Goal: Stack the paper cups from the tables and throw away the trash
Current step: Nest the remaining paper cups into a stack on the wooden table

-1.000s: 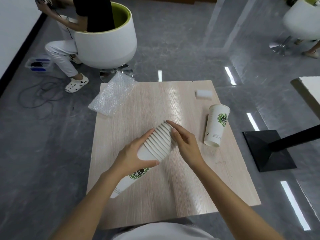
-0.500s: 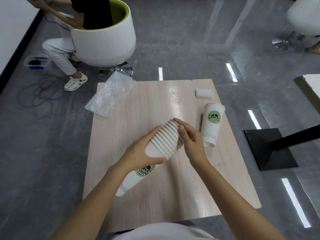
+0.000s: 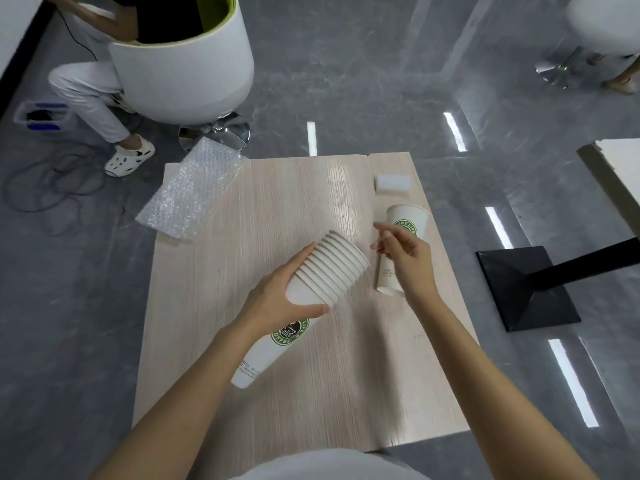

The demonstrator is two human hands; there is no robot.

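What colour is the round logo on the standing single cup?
Green, with white lettering; the cup shows best in the head view.

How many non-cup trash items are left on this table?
2: bubble wrap overhanging the table's far-left corner, and a small white block near the far-right edge, beyond the single cup. The arms may hide more.
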